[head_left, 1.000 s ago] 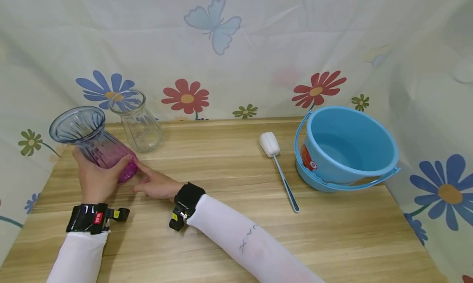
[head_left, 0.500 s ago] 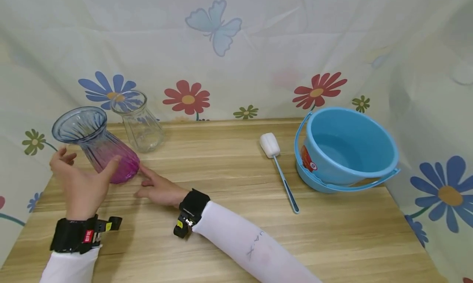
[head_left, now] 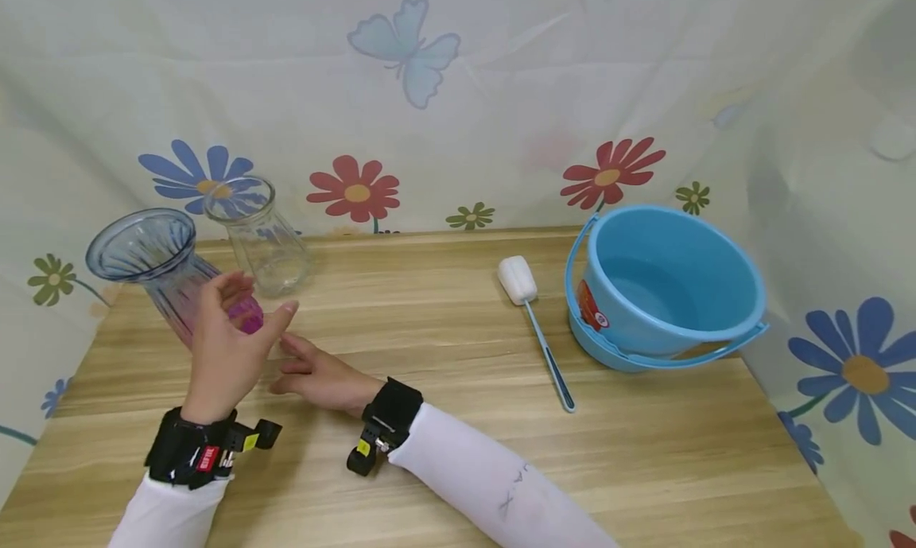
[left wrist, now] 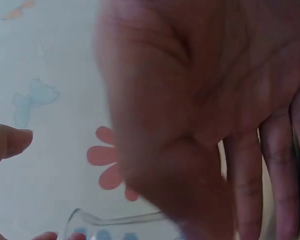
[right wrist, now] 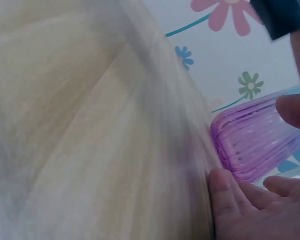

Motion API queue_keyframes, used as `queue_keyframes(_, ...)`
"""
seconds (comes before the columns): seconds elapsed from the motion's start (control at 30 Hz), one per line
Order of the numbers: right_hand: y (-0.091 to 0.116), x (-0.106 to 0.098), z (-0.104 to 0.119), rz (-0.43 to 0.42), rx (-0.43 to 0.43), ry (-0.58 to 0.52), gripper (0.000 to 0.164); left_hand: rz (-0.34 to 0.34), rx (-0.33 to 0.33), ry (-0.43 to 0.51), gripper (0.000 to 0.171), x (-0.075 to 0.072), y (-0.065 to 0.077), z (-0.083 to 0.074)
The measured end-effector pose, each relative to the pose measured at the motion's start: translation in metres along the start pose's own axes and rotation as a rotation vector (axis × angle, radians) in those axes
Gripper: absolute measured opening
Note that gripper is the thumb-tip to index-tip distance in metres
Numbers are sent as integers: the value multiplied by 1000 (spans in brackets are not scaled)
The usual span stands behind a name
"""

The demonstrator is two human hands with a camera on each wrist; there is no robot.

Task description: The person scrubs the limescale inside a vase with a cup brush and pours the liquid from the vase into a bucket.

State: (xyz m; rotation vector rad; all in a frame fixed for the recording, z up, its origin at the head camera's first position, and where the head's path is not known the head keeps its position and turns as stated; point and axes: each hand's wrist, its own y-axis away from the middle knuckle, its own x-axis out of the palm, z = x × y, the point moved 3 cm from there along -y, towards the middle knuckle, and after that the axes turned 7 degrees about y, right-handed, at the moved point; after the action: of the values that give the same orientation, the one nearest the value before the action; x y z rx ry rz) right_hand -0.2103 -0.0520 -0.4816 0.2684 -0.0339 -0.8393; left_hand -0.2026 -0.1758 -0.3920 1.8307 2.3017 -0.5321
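A glass vase (head_left: 163, 274), blue-grey at its flared rim and pink-purple at its base, stands on the left of the table. In the head view my left hand (head_left: 225, 357) overlaps its lower right side, fingers loosely bent and holding nothing. To the right of that base lies my right hand (head_left: 325, 377), low over the wood with loose fingers and nothing in them. The right wrist view shows the purple base (right wrist: 255, 137) beyond the right fingertips. Behind the coloured vase stands a clear glass vase (head_left: 268, 246); its rim (left wrist: 125, 218) shows in the left wrist view.
A sponge brush (head_left: 518, 280) with a white head and a blue handle lies mid-right on the wooden table (head_left: 429, 468). Beyond it stands a light blue bucket (head_left: 665, 333), its handle lowered at the front. A flower-print curtain (head_left: 487, 110) hangs behind and at both sides.
My left hand has let go of the coloured vase, drawn back, then moved right across its front. My right hand has pulled slightly away from the base toward the right and front.
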Motion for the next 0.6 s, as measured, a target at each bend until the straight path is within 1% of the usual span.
queue_keyframes(0.07, 0, 0, -1, 6, -6, -47, 78, 38, -13, 32, 91, 5, -6, 4)
queue_keyframes(0.13, 0, -2, -2, 0, -7, -114, 81, 62, -36, 78, 99, 10, -13, 8)
queue_keyframes(0.2, -1, -3, -4, -18, 4, -193, 85, 63, -56, 106, 105, 15, -20, 11)
queue_keyframes(0.27, -1, -6, -5, -43, 20, -282, 89, 49, -77, 115, 109, 19, -27, 15)
queue_keyframes(0.37, -2, -10, -6, -71, 47, -388, 90, 16, -111, 109, 111, 25, -40, 20)
queue_keyframes(0.47, -4, -16, -8, -70, 65, -455, 87, 9, -141, 89, 113, 28, -50, 25)
queue_keyframes(0.5, -4, -17, -9, -65, 70, -466, 88, 8, -145, 80, 114, 29, -53, 26)
queue_keyframes(0.6, -5, -21, -10, -46, 74, -501, 87, 0, -123, 50, 116, 31, -62, 29)
